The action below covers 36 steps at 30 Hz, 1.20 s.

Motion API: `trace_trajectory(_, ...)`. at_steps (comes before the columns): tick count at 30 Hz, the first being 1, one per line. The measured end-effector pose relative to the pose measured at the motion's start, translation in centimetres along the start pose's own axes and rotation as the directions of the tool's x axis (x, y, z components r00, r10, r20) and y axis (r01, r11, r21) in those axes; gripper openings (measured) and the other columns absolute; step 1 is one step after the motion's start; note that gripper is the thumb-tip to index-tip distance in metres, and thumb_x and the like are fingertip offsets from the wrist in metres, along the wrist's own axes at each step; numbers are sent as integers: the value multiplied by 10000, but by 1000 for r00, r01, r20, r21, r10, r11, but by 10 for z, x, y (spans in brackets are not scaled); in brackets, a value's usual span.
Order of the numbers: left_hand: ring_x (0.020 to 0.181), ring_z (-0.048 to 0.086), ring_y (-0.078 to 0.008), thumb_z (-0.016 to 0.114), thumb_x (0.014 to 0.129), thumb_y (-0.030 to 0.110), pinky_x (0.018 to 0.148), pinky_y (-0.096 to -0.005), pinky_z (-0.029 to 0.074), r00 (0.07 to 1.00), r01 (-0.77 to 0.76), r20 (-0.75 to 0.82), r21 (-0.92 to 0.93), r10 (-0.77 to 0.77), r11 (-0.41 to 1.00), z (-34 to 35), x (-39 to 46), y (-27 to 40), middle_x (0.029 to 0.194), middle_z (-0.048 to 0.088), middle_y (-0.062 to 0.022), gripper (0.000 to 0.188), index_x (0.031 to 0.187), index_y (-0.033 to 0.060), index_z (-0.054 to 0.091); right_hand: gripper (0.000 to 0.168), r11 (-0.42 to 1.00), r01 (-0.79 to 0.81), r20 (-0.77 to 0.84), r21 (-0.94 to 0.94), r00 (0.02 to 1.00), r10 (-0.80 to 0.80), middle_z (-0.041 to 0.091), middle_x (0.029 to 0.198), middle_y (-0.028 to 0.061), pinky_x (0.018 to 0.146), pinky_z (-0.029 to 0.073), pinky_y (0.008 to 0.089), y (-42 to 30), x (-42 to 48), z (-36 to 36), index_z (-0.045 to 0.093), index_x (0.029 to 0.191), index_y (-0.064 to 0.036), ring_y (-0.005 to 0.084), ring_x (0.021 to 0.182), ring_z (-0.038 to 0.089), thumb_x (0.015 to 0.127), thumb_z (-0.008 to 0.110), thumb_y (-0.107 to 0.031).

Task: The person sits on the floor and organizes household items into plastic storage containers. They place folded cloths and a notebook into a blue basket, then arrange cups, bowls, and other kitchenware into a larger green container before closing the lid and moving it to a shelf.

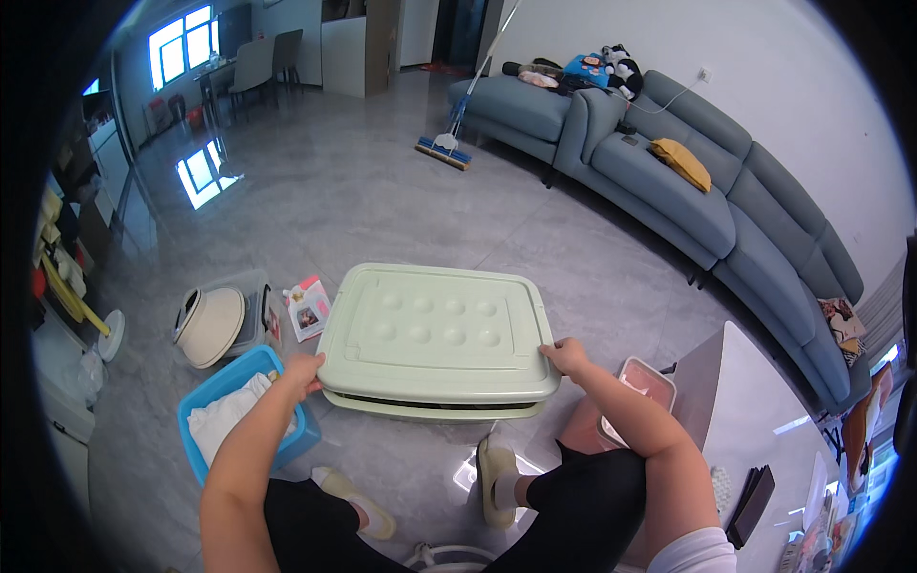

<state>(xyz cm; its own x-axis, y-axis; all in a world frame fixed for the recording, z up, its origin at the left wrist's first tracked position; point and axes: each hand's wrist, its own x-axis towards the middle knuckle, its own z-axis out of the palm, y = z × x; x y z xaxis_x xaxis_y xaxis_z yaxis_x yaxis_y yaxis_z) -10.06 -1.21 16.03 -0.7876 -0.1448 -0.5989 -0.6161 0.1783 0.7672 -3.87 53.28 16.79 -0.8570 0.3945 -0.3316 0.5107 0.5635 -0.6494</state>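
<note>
A pale green plastic lid (433,329) lies over a matching storage box (430,410) on the floor in front of my feet. A dark gap shows between lid and box rim along the near side. With my left hand (304,374) I grip the lid's left edge near its front corner. My right hand (566,356) holds the opposite edge, thumb on top. What the box contains is hidden under the lid. Left of it stands a blue plastic basin (188,430) with white cloth (228,417) inside, partly covered by my left forearm.
A clear plastic bin (252,283) with a beige sun visor (215,322) and a pink-and-white pouch (308,308) sit at left. Right are a pink trash bin (584,422) and a white table (745,401). Farther off are a sponge mop (445,147) and a grey-blue sofa (659,190).
</note>
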Motion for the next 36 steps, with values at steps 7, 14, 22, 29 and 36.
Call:
trace_trajectory(7, 792, 692, -273, 642, 901, 263, 575, -383, 585, 993, -94, -61, 153, 105, 984, 6, 42, -28, 985, 668, -176, 380, 1046, -88, 624, 443, 916, 133, -48, -378, 985, -163, 682, 934, 264, 810, 530, 440, 3, 1, 23, 662, 980, 85, 392, 885, 673, 862, 654, -342)
trace_trajectory(14, 791, 700, -304, 668, 851, 277, 547, -427, 584, 999, 33, 10, 449, -42, 893, -2, 19, -5, 875, 679, -195, 440, 1048, -113, 629, 427, 863, 104, -22, -495, 991, -132, 679, 954, 256, 825, 523, 476, 7, -20, 33, 668, 946, 53, 400, 926, 663, 911, 570, -361)
trace_trajectory(22, 971, 650, -413, 583, 906, 412, 803, -542, 522, 995, -46, -23, 775, 102, 630, 5, 27, -5, 1055, 665, -245, 539, 1089, -93, 620, 498, 814, 46, 13, -579, 999, -47, 666, 1064, 256, 855, 519, 476, -3, -38, 30, 641, 1042, 42, 378, 1002, 655, 933, 511, -427)
trace_trajectory(29, 1100, 587, -443, 452, 983, 434, 947, -499, 450, 914, -218, -82, 725, 397, 653, 54, 86, 5, 1159, 622, -287, 549, 1178, -60, 591, 711, 943, -77, -113, -325, 993, 42, 613, 1158, 304, 925, 481, 498, 26, 8, 38, 561, 1169, 126, 429, 1076, 612, 928, 503, -540)
trace_trajectory(36, 1030, 642, -301, 615, 927, 285, 851, -453, 501, 977, -211, 75, 177, 201, 961, 24, 147, -5, 1164, 658, -143, 407, 1236, 21, 585, 837, 868, -272, 165, 414, 961, 223, 649, 1107, 187, 879, 491, 412, 41, 46, 45, 531, 1243, 105, 272, 990, 640, 783, 728, -566)
